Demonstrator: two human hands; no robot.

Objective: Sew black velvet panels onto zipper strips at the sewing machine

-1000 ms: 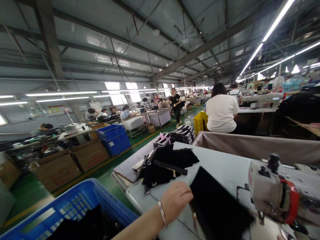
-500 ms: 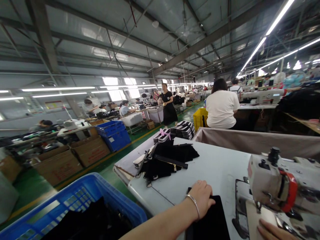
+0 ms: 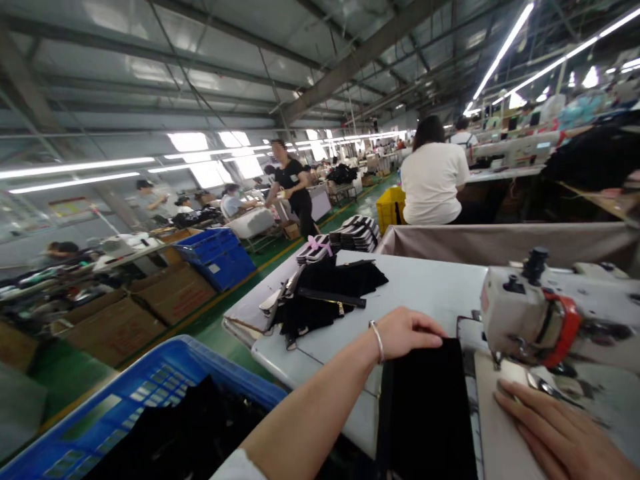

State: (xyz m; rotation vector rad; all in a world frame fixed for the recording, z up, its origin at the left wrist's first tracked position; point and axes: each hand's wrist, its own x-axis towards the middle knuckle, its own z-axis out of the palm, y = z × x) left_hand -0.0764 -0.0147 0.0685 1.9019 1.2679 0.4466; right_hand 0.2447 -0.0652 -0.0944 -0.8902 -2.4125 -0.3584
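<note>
My left hand (image 3: 415,331), with a bracelet at the wrist, pinches the far edge of a black fabric panel (image 3: 427,413). The panel lies across the front of the pale table (image 3: 425,283). Flat on a beige piece (image 3: 493,413) rests my right hand (image 3: 555,417), its fingers stretched out beside the needle area of a sewing machine (image 3: 530,320). A heap of black fabric pieces (image 3: 325,287) with zippers is beyond my left hand.
A blue crate (image 3: 200,363) with black pieces stands at the lower left. Tied stacks of striped pieces (image 3: 355,233) sit at the table's far end. Behind the machine runs a grey fabric-sided bin (image 3: 500,241). A person in white (image 3: 434,183) sits beyond; another person (image 3: 295,183) walks.
My left hand has moved forward and right to the black panel's far edge, and more of the panel shows. My right hand shows more fully. The walking person has shifted left; the view has tilted.
</note>
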